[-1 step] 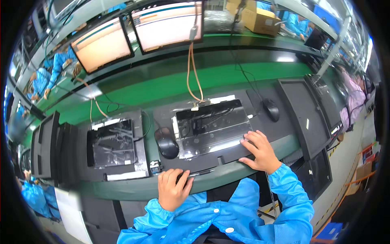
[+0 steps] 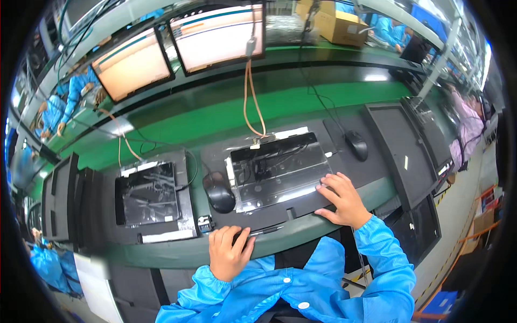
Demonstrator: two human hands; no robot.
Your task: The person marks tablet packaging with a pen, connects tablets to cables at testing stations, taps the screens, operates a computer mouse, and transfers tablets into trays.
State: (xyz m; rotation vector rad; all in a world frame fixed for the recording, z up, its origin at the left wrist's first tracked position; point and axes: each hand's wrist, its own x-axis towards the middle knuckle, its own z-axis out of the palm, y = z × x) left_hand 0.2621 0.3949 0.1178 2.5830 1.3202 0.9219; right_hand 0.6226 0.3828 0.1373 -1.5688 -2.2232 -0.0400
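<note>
My right hand lies at the lower right corner of a flat black display panel, its fingers apart and the fingertips by the glossy edge. The panel rests on a dark mat, with a tan cable running to its upper edge. At the bench's padded front edge, my left hand rests with loosely bent, spread fingers. A dark pen lies just right of its fingertips; I see no grip on it. Above that hand are a black mouse and a small black-and-white connector piece.
To the left lies a second, smaller panel. Black trays stand at the right and another black tray at the far left. Another mouse sits right of the panel. Two lit monitors hang at the back; co-workers sit beyond.
The whole view has shifted very slightly, with the bench items a little further left. Both hands keep their places and poses.
</note>
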